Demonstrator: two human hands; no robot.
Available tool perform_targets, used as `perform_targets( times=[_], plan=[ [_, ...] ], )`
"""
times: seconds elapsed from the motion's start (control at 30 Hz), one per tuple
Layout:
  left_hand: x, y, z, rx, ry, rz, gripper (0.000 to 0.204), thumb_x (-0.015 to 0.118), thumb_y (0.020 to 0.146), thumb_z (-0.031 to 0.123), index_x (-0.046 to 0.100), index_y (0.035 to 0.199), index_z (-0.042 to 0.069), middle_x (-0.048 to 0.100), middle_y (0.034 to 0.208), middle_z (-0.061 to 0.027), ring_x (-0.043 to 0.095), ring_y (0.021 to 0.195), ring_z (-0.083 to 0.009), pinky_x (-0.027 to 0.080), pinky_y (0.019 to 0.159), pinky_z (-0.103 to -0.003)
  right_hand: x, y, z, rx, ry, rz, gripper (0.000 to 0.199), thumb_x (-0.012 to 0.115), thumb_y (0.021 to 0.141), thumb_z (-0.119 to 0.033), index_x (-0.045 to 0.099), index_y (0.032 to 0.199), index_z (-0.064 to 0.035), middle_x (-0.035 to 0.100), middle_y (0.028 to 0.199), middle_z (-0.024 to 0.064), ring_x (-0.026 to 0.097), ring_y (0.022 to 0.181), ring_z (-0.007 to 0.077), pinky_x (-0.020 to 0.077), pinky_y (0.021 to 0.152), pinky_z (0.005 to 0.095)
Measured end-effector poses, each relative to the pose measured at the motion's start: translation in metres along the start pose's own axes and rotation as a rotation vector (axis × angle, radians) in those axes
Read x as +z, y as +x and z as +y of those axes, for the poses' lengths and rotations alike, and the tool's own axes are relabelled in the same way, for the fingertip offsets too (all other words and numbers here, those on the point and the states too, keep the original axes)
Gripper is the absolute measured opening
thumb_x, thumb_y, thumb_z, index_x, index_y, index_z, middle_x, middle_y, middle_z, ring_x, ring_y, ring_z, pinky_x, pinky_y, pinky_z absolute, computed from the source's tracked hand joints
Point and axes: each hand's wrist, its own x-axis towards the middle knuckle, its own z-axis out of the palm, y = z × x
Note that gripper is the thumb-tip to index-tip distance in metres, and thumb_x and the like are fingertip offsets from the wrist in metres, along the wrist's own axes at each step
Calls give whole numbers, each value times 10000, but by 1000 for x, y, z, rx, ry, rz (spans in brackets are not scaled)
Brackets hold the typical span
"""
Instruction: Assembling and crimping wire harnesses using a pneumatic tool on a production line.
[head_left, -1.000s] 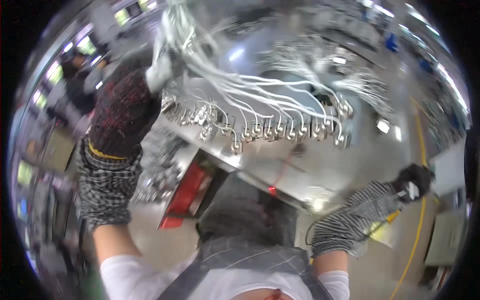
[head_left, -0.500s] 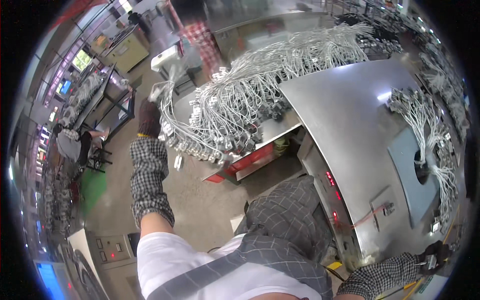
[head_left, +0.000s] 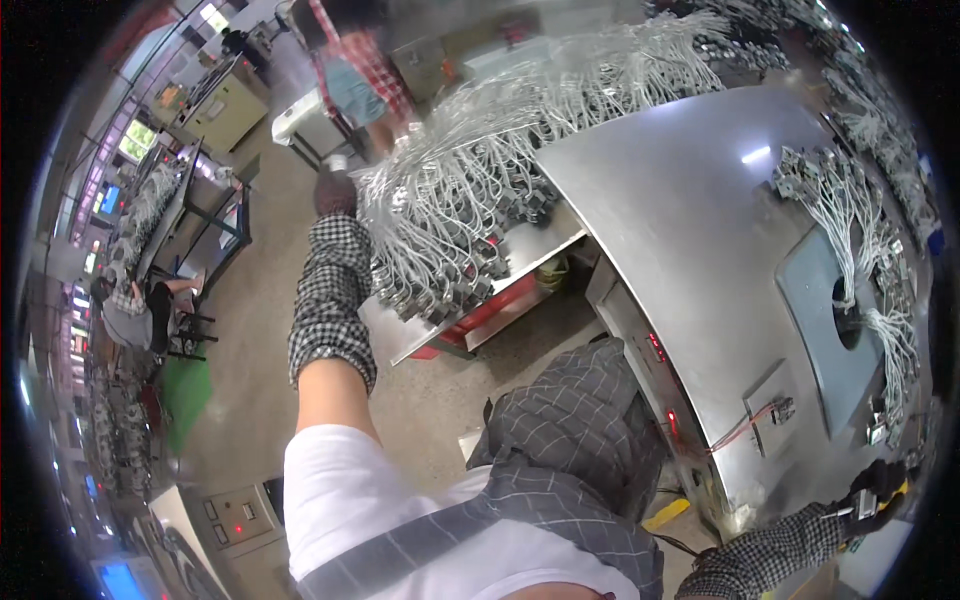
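Note:
My left hand, in a dark glove, reaches out to the left edge of a heap of white cables with dark and silver connectors. Its fingers look closed, and a small white piece shows at their far end; what they hold is blurred. The heap lies on a metal-topped table. At the lower right, my dark-gloved right hand is closed around a small silver block-shaped connector, held beyond the near right corner of a steel worktop.
On the worktop, a blue-grey plate with a round hole carries another white cable bundle. Red digits glow on the worktop's front panel. A person in a red checked shirt stands beyond the heap. Another person sits at the left.
My left arm has moved right. The cables that hung from my left hand now lie against the heap. My right hand still holds the silver connector. The person beyond has shifted.

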Motion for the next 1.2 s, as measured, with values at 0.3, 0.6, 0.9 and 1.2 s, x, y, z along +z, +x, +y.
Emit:
perform_targets(
  times=[0.3,0.6,0.9,1.2],
  plan=[
    [-63,-155,344,1349,-651,370,372,578,767,-7,613,1136,-31,633,1085,-202,594,1088,-382,458,985,-441,69,-12,-51,421,1519,-238,494,569,955,-247,426,1405,-101,565,981,106,447,693,119,418,643,284],
    [-33,-417,665,2011,-246,-63,466,685,802,332,600,1201,106,618,1190,-97,544,1169,-283,326,1068,-414,90,-24,-81,560,1427,-105,312,581,946,-324,458,947,-37,452,629,28,427,510,140,408,517,307],
    [-14,-438,681,1878,-231,-176,462,706,815,335,601,1222,142,620,1101,-112,570,1103,-300,416,966,-438,91,-26,-78,556,1508,-95,278,567,948,-267,474,1045,-23,505,746,53,511,566,153,500,518,360],
    [-32,-441,685,2061,34,-88,211,565,826,157,736,927,85,716,953,-145,684,936,-311,528,802,-434,88,-25,-83,471,1451,-97,482,556,958,-217,327,1373,-132,501,893,82,534,621,173,526,561,402]
  ],
)
